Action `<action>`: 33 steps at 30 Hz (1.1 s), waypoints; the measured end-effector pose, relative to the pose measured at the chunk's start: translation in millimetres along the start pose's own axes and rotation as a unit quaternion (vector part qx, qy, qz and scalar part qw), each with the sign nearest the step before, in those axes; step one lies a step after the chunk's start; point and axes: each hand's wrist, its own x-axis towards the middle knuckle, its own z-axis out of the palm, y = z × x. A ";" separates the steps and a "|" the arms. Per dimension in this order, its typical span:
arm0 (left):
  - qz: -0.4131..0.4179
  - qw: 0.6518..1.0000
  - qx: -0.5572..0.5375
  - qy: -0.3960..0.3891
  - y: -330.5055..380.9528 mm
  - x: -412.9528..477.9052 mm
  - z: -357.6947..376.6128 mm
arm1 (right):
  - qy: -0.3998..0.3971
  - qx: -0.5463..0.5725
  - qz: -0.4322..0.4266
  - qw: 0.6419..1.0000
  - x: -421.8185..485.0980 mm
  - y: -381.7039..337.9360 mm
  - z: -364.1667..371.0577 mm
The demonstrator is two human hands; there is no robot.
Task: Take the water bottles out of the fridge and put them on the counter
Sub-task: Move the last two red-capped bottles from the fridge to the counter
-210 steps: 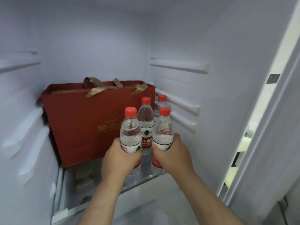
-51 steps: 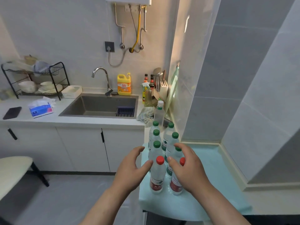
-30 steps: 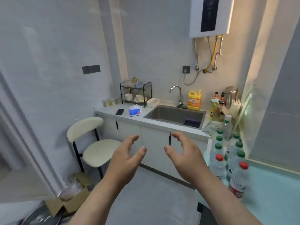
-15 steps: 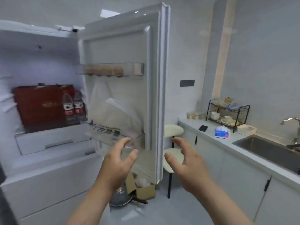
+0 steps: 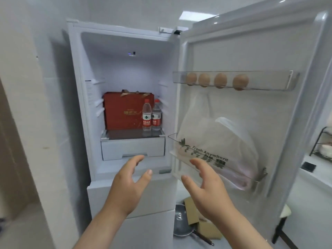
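Setting: a white fridge (image 5: 125,105) stands with its door (image 5: 251,123) swung wide to the right, eggs (image 5: 217,80) in the upper door rack.
Shelf: two red-capped water bottles (image 5: 151,116) stand upright, touching, in front of a red gift box (image 5: 124,111).
Left hand (image 5: 128,184): empty, fingers spread, raised below the shelf.
Right hand (image 5: 206,184): empty, fingers curved apart, near the door's bag (image 5: 215,141).
Progress: judging by the shelf, two bottles are left to carry; the counter's load is out of view.
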 end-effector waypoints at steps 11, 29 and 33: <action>-0.037 0.999 0.023 0.029 -75.8 58.9 -51.0 | -0.050 0.054 0.028 0.997 72.2 -21.7 102.8; -0.076 0.996 0.030 0.041 -177.2 255.7 -28.3 | -0.040 0.076 0.052 0.995 279.8 17.1 222.7; -0.080 0.996 0.023 0.026 -197.8 295.9 -19.5 | -0.041 0.065 0.065 0.995 309.4 26.2 237.8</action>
